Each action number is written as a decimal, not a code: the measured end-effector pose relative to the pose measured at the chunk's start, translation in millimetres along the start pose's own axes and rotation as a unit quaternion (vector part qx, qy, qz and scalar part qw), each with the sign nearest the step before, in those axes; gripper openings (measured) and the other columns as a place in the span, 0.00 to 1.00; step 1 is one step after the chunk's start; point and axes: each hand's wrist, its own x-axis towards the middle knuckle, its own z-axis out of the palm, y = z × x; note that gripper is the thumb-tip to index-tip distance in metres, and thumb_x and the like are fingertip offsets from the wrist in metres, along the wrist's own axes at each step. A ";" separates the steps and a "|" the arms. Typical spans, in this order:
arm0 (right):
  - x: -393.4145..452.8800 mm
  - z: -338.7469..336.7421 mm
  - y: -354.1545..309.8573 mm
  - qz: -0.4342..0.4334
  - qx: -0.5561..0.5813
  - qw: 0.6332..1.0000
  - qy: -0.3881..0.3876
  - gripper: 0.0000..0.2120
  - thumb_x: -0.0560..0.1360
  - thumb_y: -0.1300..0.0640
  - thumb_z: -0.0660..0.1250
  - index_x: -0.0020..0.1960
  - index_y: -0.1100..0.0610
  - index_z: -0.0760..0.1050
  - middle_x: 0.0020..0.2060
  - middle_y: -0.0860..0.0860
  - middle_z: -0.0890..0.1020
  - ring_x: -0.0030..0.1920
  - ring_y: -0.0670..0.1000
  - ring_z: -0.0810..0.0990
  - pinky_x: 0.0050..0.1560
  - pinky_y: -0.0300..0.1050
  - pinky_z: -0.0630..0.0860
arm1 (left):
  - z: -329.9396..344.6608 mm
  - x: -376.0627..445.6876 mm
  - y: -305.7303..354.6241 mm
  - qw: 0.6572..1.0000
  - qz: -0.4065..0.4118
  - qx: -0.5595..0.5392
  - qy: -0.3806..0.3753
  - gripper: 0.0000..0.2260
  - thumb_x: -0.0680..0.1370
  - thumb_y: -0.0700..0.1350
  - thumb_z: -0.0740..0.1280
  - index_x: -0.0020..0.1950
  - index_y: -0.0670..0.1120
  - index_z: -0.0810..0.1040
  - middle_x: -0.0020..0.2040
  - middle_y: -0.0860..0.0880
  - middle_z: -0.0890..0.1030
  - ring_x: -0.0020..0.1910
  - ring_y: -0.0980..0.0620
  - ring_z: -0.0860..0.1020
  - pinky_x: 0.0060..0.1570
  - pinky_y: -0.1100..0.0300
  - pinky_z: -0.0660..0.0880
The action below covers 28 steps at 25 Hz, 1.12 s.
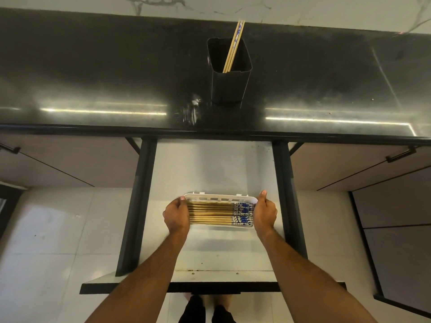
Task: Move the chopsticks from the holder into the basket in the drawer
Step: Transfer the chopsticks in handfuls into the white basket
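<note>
A white basket [219,197] lies in the open drawer [210,164], filled with several wooden chopsticks [214,213] laid side by side, their blue-patterned ends to the right. My left hand [176,216] grips the basket's left end and my right hand [264,213] grips its right end. On the black countertop [93,78] above stands a black square holder [229,75] with a few chopsticks [234,46] leaning in it, tips down.
The drawer's dark side rails [137,206] run along both sides and its front panel [210,285] is near my body. Closed cabinet doors with handles [400,155] flank the drawer. A marble wall rises behind the counter. My feet show on the tiled floor below.
</note>
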 end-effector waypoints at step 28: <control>-36.7 -45.2 -209.5 -0.481 -0.377 0.787 0.087 0.17 0.85 0.46 0.57 0.54 0.58 0.77 0.48 0.53 0.80 0.49 0.53 0.78 0.55 0.49 0.78 | -31.4 3.6 216.4 0.900 0.407 0.155 -0.020 0.11 0.82 0.42 0.65 0.64 0.43 0.77 0.57 0.45 0.80 0.59 0.46 0.79 0.60 0.57 0.76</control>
